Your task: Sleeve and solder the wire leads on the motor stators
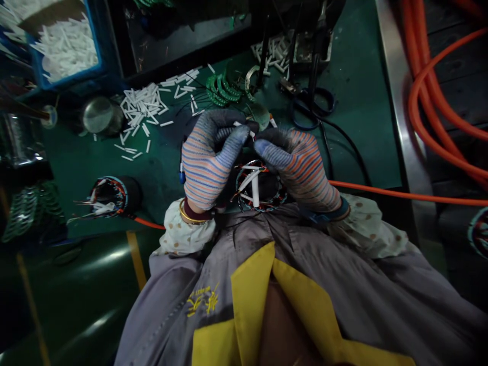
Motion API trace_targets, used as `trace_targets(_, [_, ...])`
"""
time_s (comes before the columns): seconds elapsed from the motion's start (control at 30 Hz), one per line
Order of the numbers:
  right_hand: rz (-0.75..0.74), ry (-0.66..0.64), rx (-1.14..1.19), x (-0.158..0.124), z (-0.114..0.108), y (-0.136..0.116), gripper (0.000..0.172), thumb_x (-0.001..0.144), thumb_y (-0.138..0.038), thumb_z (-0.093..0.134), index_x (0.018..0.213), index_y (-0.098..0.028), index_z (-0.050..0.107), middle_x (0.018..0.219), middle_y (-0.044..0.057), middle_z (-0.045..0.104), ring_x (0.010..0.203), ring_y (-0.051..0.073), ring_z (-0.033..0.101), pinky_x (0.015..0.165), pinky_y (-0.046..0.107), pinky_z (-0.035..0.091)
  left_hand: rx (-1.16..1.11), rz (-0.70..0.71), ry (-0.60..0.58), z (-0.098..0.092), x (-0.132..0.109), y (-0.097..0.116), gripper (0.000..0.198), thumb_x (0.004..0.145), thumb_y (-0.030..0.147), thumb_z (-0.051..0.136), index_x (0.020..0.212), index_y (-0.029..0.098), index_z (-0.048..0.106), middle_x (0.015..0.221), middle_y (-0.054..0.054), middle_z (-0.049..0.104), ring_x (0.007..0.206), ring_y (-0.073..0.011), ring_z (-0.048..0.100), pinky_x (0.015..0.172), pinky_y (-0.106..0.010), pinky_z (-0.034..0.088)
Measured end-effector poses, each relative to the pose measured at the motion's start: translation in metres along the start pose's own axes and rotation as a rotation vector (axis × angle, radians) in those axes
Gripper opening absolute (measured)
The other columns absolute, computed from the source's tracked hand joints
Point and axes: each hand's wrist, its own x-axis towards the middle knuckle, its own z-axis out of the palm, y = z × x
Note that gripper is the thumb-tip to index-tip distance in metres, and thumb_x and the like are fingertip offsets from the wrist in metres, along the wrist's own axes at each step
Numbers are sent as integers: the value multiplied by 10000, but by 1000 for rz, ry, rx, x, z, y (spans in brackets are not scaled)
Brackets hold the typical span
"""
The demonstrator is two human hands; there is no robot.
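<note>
My left hand (209, 160), in a striped work glove with dark fingertips, is closed in a pinch on a small white sleeve (237, 123). Close against it, my right hand (301, 168), gloved the same way, also pinches. A bit of white and red shows between the two sets of fingertips, but what the right fingers grip is hidden. Just below both hands sits a round wire-wound stator (280, 198), close to my body, with white sleeved leads (255, 190) across its opening.
A second stator (131, 195) lies at left. Loose white sleeves (143, 104) are scattered near a metal lidded jar (101, 116); more fill a blue bin (68, 51). Green curved strips (221, 91), scissors (305, 109) and black cables lie beyond my hands. Orange hoses (430, 86) hang beyond the metal edge (400, 86).
</note>
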Motion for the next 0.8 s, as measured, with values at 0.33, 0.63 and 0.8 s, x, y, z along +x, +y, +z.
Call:
trace_targets(0.33, [-28, -48, -56, -5, -15, 3, 599, 1027, -890, 895, 997, -292, 896, 1024, 56, 897, 1089, 327, 885, 1028, 501, 751, 5, -24, -108, -11, 9, -14, 570, 1195, 893, 790, 1266, 328, 830, 1137, -20, 930, 1011, -274, 894, 910, -486, 797])
trace_targets(0.63, [3, -123, -12, 3, -11, -1, 623, 923, -949, 964, 903, -329, 915, 1014, 48, 935, 1083, 340, 865, 1061, 521, 773, 64, -59, -192, -16, 16, -11, 690, 1147, 998, 778, 1184, 311, 825, 1095, -23, 916, 1029, -274, 879, 914, -475, 769])
trace_targets(0.8, [-232, -239, -364, -6, -53, 6, 592, 1119, -872, 778, 1138, -317, 982, 1265, 85, 960, 1237, 364, 868, 1170, 542, 707, 156, -4, -313, -14, 21, 1, 670, 1188, 932, 777, 1079, 271, 799, 1036, -45, 868, 1006, -296, 876, 917, -452, 741])
